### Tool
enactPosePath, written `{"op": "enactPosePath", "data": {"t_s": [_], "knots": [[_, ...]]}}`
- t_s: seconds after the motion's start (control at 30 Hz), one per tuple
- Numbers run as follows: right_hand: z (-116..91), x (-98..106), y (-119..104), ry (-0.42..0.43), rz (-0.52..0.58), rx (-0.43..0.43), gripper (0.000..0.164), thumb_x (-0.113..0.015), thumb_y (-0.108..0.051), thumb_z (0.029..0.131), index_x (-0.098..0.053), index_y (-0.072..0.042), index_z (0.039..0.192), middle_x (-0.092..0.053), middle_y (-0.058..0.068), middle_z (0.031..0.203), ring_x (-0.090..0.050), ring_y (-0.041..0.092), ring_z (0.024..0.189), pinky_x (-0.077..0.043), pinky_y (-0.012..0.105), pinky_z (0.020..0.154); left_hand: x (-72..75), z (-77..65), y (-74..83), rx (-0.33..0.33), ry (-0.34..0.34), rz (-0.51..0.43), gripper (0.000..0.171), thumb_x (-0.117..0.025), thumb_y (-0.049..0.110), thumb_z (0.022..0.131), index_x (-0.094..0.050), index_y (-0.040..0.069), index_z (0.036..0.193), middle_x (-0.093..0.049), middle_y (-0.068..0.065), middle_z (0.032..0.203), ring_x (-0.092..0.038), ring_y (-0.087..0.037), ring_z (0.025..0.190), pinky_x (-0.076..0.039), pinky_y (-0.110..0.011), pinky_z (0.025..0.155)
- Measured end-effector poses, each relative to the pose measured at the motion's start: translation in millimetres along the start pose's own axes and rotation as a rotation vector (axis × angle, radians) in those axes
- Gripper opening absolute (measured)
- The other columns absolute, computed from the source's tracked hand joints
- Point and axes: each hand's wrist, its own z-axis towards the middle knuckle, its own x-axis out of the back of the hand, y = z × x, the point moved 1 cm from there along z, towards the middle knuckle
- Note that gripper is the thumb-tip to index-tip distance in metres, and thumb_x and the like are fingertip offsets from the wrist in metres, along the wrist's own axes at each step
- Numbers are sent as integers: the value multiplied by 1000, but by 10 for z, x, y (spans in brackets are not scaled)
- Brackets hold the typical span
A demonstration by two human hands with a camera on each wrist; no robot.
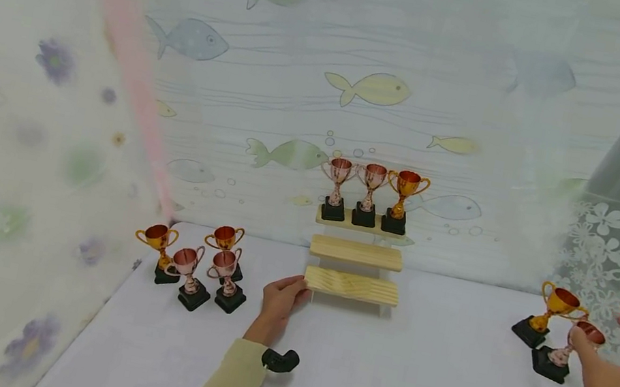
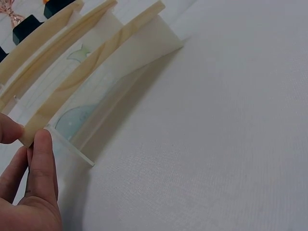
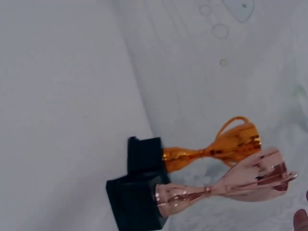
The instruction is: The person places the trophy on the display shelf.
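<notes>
Rose-gold trophy (image 3: 221, 189) on R side of table (image 1: 438, 382); R hand (image 1: 619, 379) beside it, thumb & fingers apart.
L hand (image 1: 280, 302) pinches L end of near step (image 1: 352, 286) of wood stand (image 1: 356, 253), prob. to steady it; light hold should do. Can't tell if R thumb touches cup. Best to pinch cup evenly, lift straight up, base lvl, w/o knocking gold trophy (image 1: 561, 301) just on its far side.

Right of frame: gold trophy cup (image 1: 560, 303), rose-gold trophy cup (image 3: 255, 178), black plinths (image 1: 544, 365). Centre: display stand (image 1: 351, 287), pale wood grain. Top: white curtain (image 1: 465, 55), pastel fish print.
</notes>
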Motion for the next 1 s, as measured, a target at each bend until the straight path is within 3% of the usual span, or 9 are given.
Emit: {"op": "enactPosePath", "data": {"t_s": [0.17, 0.27, 0.4, 0.47, 0.57, 0.7, 1.0], "knots": [[-59, -37, 173, -14, -39, -196, 68, -77, -21, 88, -49, -16, 150, -48, -6, 149, -40, 0, 128, -30, 21, 117, 8, 6, -7, -3, -1, -6, 31, -67, -1, 93, -65, -10, 122, -68, -19, 112, -69, -13, 86, -62, -23, 80], [-102, -72, 259, -8, -72, -231, 69, -78, -23, 87, -49, -17, 150, -50, -6, 146, -45, -4, 120, -37, 17, 112, 6, 8, -10, -5, -1, -5, 31, -68, 0, 93, -65, -10, 123, -68, -19, 113, -69, -13, 86, -62, -24, 81], [-144, -125, 341, 23, -90, -205, 68, -82, -20, 84, -54, -17, 145, -53, -19, 127, -45, -12, 102, -44, 7, 93, -1, 4, -4, -2, 4, -9, 31, -68, -1, 93, -66, -10, 122, -68, -19, 112, -69, -13, 87, -62, -24, 80], [-151, -151, 362, 27, -74, -208, 67, -84, -19, 83, -55, -18, 144, -47, -27, 118, -42, -14, 97, -42, 1, 82, -5, 3, -4, 0, 5, -14, 31, -67, -2, 92, -66, -11, 122, -68, -19, 112, -69, -13, 87, -62, -24, 81], [-152, -185, 385, 29, -51, -202, 66, -84, -18, 82, -56, -17, 142, -44, -30, 112, -42, -12, 93, -36, -6, 71, -8, 6, -11, 1, 4, -16, 31, -68, -2, 92, -66, -11, 121, -68, -19, 112, -69, -14, 87, -62, -25, 81], [-150, -206, 404, 55, -19, -191, 65, -85, -16, 82, -57, -16, 140, -44, -30, 111, -44, -12, 92, -37, -8, 70, -8, 7, -18, 8, 2, -13, 31, -68, -1, 93, -66, -10, 122, -67, -20, 114, -70, -14, 89, -62, -26, 83], [-117, -192, 415, 101, -10, -175, 53, -83, -16, 84, -62, -21, 132, -53, -25, 112, -49, -15, 89, -45, 2, 83, -7, -29, 26, 13, -7, -6, 31, -68, 0, 93, -66, -10, 122, -68, -20, 115, -70, -13, 89, -61, -28, 87]]}}
